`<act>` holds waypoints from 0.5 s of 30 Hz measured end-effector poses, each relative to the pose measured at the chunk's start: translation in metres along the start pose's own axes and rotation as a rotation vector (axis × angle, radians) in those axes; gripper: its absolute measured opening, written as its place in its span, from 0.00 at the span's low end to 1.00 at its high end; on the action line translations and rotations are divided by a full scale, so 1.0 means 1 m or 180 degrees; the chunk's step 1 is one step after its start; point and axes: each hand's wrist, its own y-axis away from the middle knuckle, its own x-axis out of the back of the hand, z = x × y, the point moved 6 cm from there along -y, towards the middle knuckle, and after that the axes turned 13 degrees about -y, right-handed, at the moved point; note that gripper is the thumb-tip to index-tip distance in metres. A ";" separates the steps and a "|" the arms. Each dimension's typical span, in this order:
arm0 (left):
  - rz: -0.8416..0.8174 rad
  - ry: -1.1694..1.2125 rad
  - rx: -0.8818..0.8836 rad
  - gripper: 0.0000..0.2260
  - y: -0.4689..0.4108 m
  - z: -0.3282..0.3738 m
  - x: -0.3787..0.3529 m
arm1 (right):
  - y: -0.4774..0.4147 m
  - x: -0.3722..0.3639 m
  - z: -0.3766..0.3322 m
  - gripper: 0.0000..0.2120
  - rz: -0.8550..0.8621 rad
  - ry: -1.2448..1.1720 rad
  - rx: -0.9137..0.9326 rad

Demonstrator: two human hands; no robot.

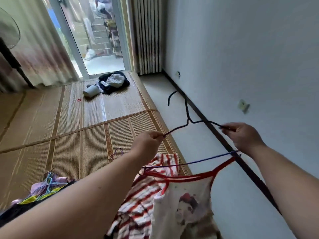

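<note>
I hold a dark wire hanger (pixel 187 109) up in front of me, hook pointing up and away. My left hand (pixel 148 144) pinches its left shoulder wire and my right hand (pixel 241 135) pinches the right one. From the hanger's blue lower bar (pixel 198 161) hangs a white sleeveless top with red trim (pixel 186 204) and a printed picture, its straps caught at the two ends. Beneath it lies a red-and-white striped garment (pixel 138 195).
A woven straw mat (pixel 77 135) covers the bed on the left. At the lower left lies a heap of clothes with several thin hangers (pixel 50 180). Farther off are a tipped white cup (pixel 91 91) and a dark bag (pixel 114 80). A white wall (pixel 241 57) with a dark skirting runs along the right.
</note>
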 end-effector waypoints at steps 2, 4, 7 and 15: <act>0.0023 0.0023 -0.0094 0.06 -0.010 0.039 -0.018 | -0.010 0.038 0.017 0.07 0.0136 -0.0050 -0.0019; 0.0037 -0.0033 -0.0160 0.06 -0.026 0.077 -0.046 | -0.026 0.075 0.041 0.07 0.0240 -0.0109 -0.0072; 0.0099 -0.0169 -0.0179 0.06 -0.055 0.126 -0.092 | -0.063 0.124 0.082 0.08 0.0226 -0.0179 -0.0080; 0.0220 -0.0157 0.0211 0.08 -0.122 0.235 -0.224 | -0.180 0.242 0.168 0.10 -0.0194 0.0235 -0.0055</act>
